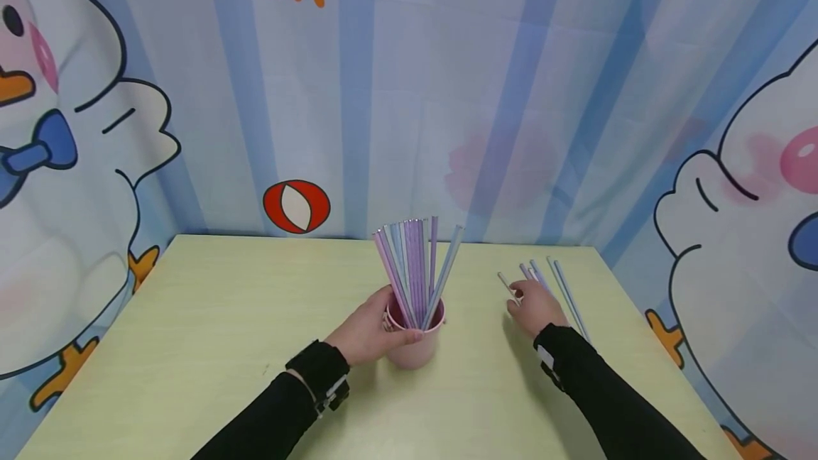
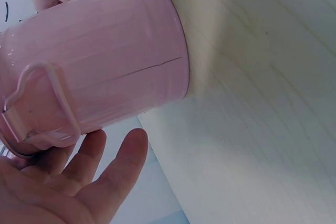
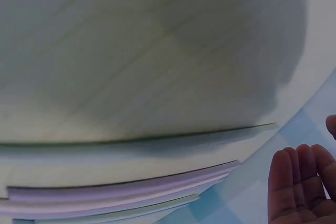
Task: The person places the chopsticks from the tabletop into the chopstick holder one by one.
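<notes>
A small pink pail [image 1: 412, 352] stands upright on the table, holding a bunch of purple, pink and blue drinking straws [image 1: 414, 268]. My left hand [image 1: 371, 329] grips it near the rim, thumb across the front. Its folded wire handle [image 2: 63, 103] shows in the left wrist view. To the right, my right hand [image 1: 535, 307] hovers over loose straws, fingers extended and thumb apart in the right wrist view. Closest to its fingertips in the head view lies a pale straw [image 1: 505, 282]. Purple straws [image 3: 126, 184] lie alongside, partly hidden by the hand in the head view.
Two more bluish straws [image 1: 570, 297] lie right of the right hand. The pale yellow table [image 1: 224, 318] ends at a blue striped cloth backdrop [image 1: 409, 91] with cartoon ducks on both sides.
</notes>
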### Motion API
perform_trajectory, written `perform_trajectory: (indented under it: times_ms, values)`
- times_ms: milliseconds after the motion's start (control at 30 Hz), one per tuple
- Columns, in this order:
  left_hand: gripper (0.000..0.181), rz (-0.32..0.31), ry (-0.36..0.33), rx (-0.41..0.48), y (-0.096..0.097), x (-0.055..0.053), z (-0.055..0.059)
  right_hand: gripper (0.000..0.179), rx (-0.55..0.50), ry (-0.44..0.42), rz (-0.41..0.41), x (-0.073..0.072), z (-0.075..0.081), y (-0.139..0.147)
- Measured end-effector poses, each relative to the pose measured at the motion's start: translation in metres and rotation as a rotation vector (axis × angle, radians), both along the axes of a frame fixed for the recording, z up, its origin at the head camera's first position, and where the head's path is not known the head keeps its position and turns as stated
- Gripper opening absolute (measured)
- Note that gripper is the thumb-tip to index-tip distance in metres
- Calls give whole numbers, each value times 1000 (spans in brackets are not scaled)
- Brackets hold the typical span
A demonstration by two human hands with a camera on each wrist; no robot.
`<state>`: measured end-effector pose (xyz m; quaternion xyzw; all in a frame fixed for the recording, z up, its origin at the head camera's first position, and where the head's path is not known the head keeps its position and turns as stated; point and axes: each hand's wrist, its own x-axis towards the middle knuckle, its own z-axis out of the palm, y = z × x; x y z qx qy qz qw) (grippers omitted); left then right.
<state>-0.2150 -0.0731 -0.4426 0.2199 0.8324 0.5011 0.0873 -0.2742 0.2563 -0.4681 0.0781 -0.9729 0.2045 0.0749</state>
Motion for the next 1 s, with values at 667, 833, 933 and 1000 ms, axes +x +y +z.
perform_trajectory:
  times_ms: [667,833,933,1000]
  values:
    - [87,41,-42,-10,2,1,2,25,269,23,34,-12,-26,20]
    - [87,34,-34,-9,2,0,2,22,255,24,36,-11,-21,15]
    - [87,31,-29,-9,2,0,1,19,211,4,25,-8,-18,11]
    - [87,28,-25,-7,1,0,0,16,182,1,12,-6,-18,8]
